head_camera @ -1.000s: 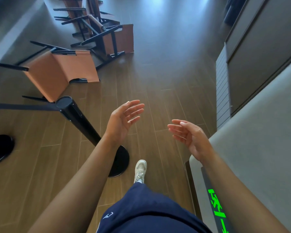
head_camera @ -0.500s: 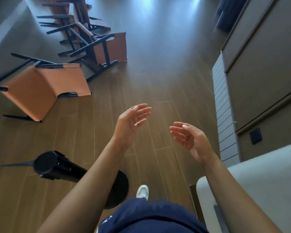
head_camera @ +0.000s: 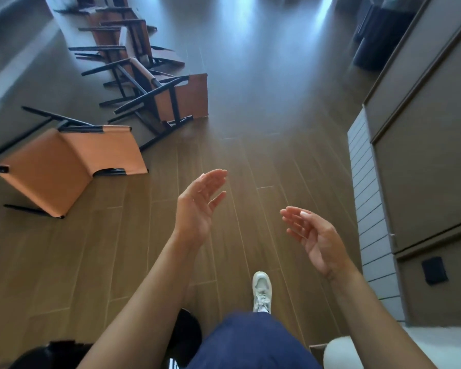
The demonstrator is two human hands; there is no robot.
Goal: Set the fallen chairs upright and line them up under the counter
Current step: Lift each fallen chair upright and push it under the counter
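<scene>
Chairs (head_camera: 72, 166) toppled on floor (head_camera: 250, 161) ahead-left; left hand (head_camera: 197, 206), right hand (head_camera: 314, 238) raised, fingers spread, empty.

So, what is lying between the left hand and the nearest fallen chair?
Nothing: in the head view only bare wooden floor separates the left hand from the nearest chair. The hand is open and empty.
</scene>
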